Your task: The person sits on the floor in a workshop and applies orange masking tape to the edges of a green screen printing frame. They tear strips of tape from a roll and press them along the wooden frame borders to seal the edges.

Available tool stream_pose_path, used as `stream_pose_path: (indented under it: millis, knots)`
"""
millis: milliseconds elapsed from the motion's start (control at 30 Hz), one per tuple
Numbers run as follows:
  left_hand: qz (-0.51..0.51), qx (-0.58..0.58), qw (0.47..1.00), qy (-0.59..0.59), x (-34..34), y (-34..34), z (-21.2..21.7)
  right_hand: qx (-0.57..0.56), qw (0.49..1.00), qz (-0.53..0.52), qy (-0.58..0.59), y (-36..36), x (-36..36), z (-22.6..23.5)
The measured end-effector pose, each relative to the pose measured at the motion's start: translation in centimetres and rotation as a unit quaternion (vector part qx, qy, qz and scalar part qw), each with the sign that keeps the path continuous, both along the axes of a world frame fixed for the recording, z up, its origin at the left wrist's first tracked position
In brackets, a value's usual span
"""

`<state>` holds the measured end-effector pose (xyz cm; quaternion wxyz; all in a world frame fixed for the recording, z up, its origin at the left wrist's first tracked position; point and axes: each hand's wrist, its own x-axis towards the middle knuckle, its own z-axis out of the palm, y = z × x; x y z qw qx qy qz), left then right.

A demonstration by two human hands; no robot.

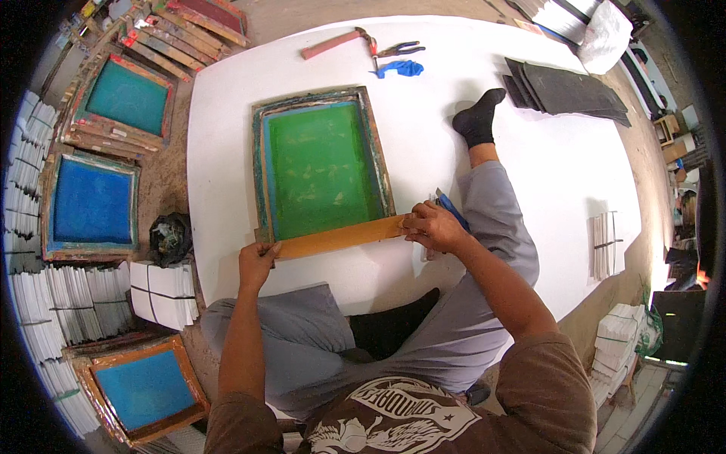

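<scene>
A screen-printing frame (381, 170) with green mesh (321, 163) lies flat on the white sheet in front of my crossed leg. Along its near edge runs a flat orange-brown wooden strip (336, 239). My left hand (257, 263) pinches the strip's left end between thumb and fingers. At the other end, my right hand (435, 227) grips the strip with its fingers closed over it. Just beyond my right hand shows a blue-handled tool (451, 209), partly hidden by the hand and my leg; its kind is unclear.
Farther off lie a hammer (333, 43), pliers (401, 49) and a blue cloth (401, 69). Dark flat sheets (571, 91) are piled at the far right. Several more screen frames (136, 204) and tied paper stacks (162, 291) line the left. My outstretched leg (491, 197) borders the right side.
</scene>
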<state>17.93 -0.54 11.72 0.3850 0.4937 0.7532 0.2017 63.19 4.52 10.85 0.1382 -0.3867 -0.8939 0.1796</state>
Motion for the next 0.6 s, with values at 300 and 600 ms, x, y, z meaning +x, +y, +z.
stream_pose_path:
  millis: [300, 600]
  knots:
    - [0.008, 0.041, 0.998, 0.04, 0.1, -0.6, -1.8, 0.011, 0.996, 0.029, -0.089, -0.1, 0.2, 0.7]
    - [-0.031, 0.142, 0.971, 0.19, 0.5, -1.9, -2.2, 0.028, 0.992, -0.01, -0.124, -0.3, -1.6, -0.7]
